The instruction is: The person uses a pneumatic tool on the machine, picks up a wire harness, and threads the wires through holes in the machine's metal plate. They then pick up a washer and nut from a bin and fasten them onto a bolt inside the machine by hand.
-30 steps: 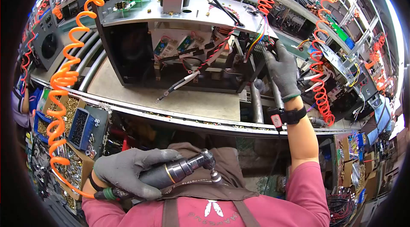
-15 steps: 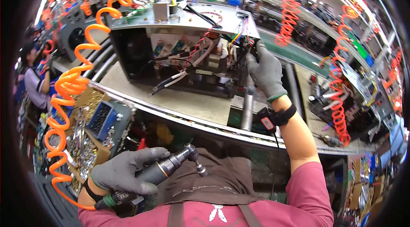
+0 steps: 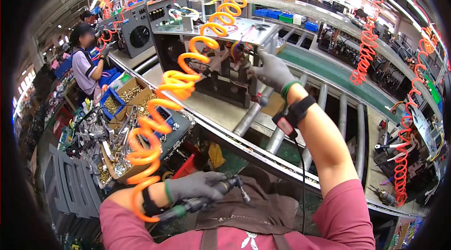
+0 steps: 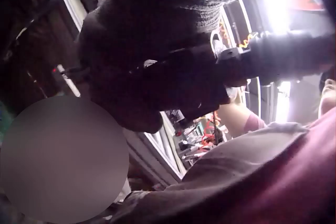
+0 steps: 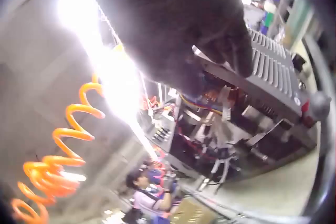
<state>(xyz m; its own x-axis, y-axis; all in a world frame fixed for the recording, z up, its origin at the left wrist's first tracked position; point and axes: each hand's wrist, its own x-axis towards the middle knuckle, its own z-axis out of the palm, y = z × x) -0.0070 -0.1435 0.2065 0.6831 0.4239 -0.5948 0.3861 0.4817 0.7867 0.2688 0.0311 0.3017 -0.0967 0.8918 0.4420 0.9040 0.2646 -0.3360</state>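
Observation:
My gloved left hand [image 3: 197,188] grips a black right-angle air wrench [image 3: 228,185] low in front of the brown apron. The wrench's angled head ends in a short socket, and an orange coiled hose [image 3: 143,156] runs up from its rear end. In the left wrist view the dark glove and tool are in shadow. With the arm stretched forward, my gloved right hand [image 3: 275,71] holds the near right corner of an open metal chassis [image 3: 260,34]. Colored wires and parts show inside it. In the right wrist view the fingers curl over the edge by the vented side panel [image 5: 270,69].
Metal rollers [image 3: 323,102] run right of the chassis toward another open unit [image 3: 425,132]. On the left stand a blue bin [image 3: 112,102], boxes of screws and loose hardware. A person [image 3: 86,62] works farther along the line. More coiled hoses [image 3: 368,43] hang overhead.
The chassis has shifted left along the line with my right hand on its corner, exposing more rollers. My view has turned left. The wrench stays in my left hand.

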